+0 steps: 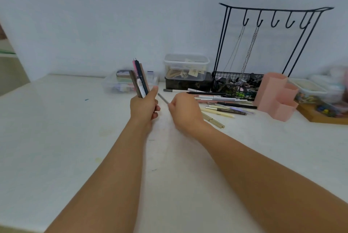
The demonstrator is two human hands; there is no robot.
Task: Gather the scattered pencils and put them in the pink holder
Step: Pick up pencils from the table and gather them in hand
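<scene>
Left hand (145, 107) clenched around upright pencil bundle (139, 78); right hand (185, 112) pinching grey pencil (163, 98). Loose pencils (224, 104) on bench (56, 138), left of pink holder (275, 95). No legible writing.

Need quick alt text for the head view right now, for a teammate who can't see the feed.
The left hand holds an upright bundle of pencils while the right hand pinches a single grey pencil above a white table. More scattered pencils lie beside the pink holder, in front of a black wire rack.
</scene>
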